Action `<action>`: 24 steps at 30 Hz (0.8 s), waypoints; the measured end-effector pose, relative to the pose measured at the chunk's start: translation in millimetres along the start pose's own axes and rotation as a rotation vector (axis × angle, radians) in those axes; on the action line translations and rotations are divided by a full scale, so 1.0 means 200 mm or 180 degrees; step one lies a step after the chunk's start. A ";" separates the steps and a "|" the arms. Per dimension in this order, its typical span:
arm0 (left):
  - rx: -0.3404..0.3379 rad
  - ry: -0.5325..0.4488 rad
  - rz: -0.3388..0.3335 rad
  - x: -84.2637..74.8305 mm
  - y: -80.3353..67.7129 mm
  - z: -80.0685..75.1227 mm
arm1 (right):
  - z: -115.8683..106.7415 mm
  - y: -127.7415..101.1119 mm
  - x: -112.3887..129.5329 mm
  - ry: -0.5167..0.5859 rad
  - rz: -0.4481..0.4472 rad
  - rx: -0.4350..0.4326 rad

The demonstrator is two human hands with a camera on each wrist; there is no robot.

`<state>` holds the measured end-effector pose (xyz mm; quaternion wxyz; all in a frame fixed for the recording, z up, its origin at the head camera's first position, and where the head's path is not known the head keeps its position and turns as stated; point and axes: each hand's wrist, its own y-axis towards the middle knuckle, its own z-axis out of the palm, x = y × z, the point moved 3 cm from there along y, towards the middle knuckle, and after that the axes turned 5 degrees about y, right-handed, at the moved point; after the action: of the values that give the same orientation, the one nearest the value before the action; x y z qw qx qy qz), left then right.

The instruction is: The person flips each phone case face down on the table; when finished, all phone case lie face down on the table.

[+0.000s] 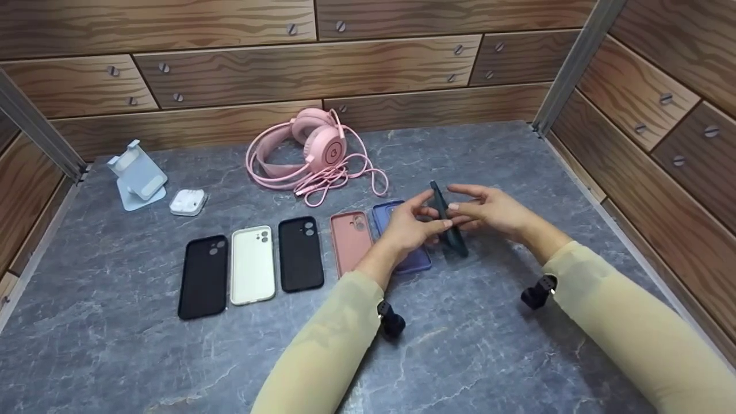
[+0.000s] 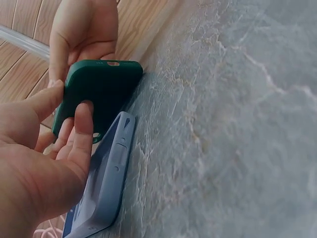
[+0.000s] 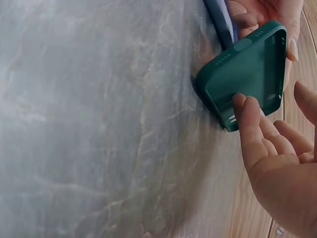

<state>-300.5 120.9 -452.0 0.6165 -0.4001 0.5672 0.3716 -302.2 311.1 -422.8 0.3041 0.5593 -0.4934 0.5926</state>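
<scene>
Both hands are on a dark green silicone phone case (image 1: 448, 224), standing it up on its edge so one corner touches the grey marble-look tabletop (image 1: 489, 345). The left hand (image 1: 409, 227) pinches it from the back side, thumb and fingertips pressed on the smooth outer face. The right hand (image 1: 494, 211) meets it from the other side with fingers mostly straight, fingertips touching the rim; from the right wrist view you look straight into the hollow inside of the case. So the case is grasped between the two hands, tilted nearly upright, not lying flat.

Right under the left hand lies a periwinkle blue phone case (image 1: 411, 259), flat on the table and just beside the green one. Next to that, going left, there's a row: a dusty pink phone case (image 1: 349, 241), a black phone case (image 1: 300, 253), a white phone case (image 1: 252, 265) and another matte black case (image 1: 203, 276), all side by side with small gaps.

Further back sits a pink over-ear headset (image 1: 313, 146) with its cable in a loose tangle, a small white earbuds box (image 1: 187, 202), and a pale blue folding phone stand (image 1: 138, 175) near the left wall. Wood-plank-pattern walls (image 1: 287, 69) enclose the table.
</scene>
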 end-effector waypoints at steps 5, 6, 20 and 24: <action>0.0132 -0.0012 0.0026 0.00 0.01 0.00 | 0.00 0.00 0.01 0.0073 0.0041 -0.0008; 0.0147 -0.0003 0.0033 0.00 0.01 0.01 | 0.00 -0.01 0.01 0.0064 0.0053 -0.0022; 0.0414 -0.0123 0.0165 0.01 0.01 0.02 | 0.01 0.01 0.01 0.0166 0.0053 -0.0003; 0.0561 -0.0142 0.0162 0.01 0.00 0.02 | 0.00 0.00 0.02 0.0168 0.0066 -0.0025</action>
<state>-299.5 125.0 -454.0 0.6522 -0.3213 0.5939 0.3446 -303.3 309.9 -420.2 0.3131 0.5372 -0.4933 0.6083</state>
